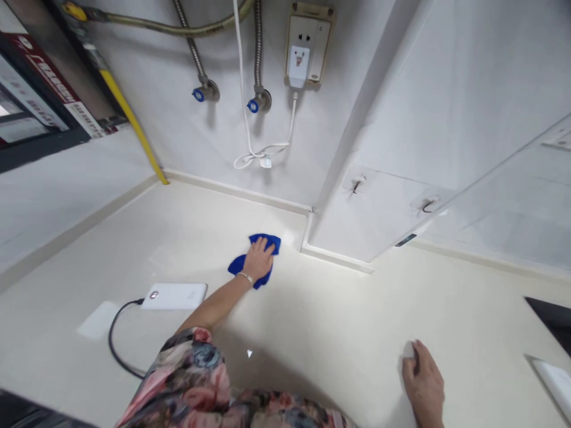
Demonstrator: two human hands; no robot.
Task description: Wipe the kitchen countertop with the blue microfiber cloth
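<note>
A blue cloth (238,264) lies crumpled on the pale countertop (312,321), close to the wall corner. My left hand (259,260) presses down on it, fingers bent over the fabric, a bracelet at the wrist. Parts of the cloth stick out beyond the fingertips and on both sides of the hand. Off to the right, my right hand (423,380) rests on the countertop with its fingers curled in and the thumb beside them. Nothing shows in that hand.
A white power bank (175,296) with a black cable (111,342) lies left of my left forearm. Behind are a wall socket (308,47) with a plugged-in white cord, two blue-handled valves and a yellow pipe (134,122). A white wall column (343,220) juts out, bearing hooks.
</note>
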